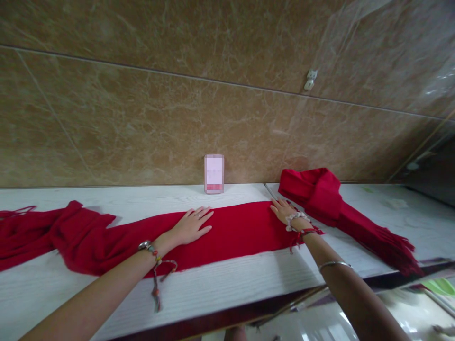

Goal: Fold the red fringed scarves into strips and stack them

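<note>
A long red scarf (pixel 245 229) lies across the white table, smooth in its middle and bunched in loose folds at the left. My left hand (pixel 192 225) rests flat on it, fingers stretched toward the right. Near the scarf's right end, my right hand (pixel 284 211) also lies flat with its fingers spread. That end's fringe is partly hidden under my right wrist. Just right of this hand is a second red scarf (pixel 320 199), folded over at the top, with its fringed end reaching toward the table's front edge.
A phone (pixel 213 174) leans upright against the brown marbled wall (pixel 159 123) behind the white table (pixel 227 277). A small white hook (pixel 310 80) is fixed to the wall. The table's dark front edge (pixel 213 315) runs below my arms. Something green (pixel 441 286) shows at the lower right.
</note>
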A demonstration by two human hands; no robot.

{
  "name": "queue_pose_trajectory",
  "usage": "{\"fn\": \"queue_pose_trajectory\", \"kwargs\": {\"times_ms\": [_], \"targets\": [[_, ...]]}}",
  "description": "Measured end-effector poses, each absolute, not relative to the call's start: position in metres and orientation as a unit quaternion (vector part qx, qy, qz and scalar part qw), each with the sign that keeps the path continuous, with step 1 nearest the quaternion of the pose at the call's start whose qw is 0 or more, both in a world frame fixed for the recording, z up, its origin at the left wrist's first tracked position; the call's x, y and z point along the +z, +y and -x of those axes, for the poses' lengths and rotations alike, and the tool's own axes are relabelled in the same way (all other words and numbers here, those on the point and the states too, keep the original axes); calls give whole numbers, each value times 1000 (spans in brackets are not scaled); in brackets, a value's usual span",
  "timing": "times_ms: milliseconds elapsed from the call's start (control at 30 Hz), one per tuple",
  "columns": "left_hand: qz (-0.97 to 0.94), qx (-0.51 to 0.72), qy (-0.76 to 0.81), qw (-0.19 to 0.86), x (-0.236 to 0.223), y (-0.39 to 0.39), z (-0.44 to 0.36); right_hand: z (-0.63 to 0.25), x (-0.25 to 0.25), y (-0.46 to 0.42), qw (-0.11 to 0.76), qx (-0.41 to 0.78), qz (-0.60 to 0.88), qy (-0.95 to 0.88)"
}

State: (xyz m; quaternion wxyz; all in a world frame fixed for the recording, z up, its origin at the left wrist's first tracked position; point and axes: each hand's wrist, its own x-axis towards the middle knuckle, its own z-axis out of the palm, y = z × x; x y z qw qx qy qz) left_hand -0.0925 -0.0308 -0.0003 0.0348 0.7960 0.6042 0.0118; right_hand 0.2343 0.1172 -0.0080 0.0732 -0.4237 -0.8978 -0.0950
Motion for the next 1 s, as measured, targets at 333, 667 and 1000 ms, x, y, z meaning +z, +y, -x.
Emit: {"fn": "queue_pose_trajectory", "kwargs": {"times_ms": [333,667,1000], "targets": [[-800,17,599,25,-1,-30,94,-176,-7,64,14,-25,394,-919],[-806,3,590,38,7,-34,98,-210,4,90,74,-67,494,-864],[-746,-80,659,-45,58,-101,255,-92,-3,20,26,11,247,-969]]}}
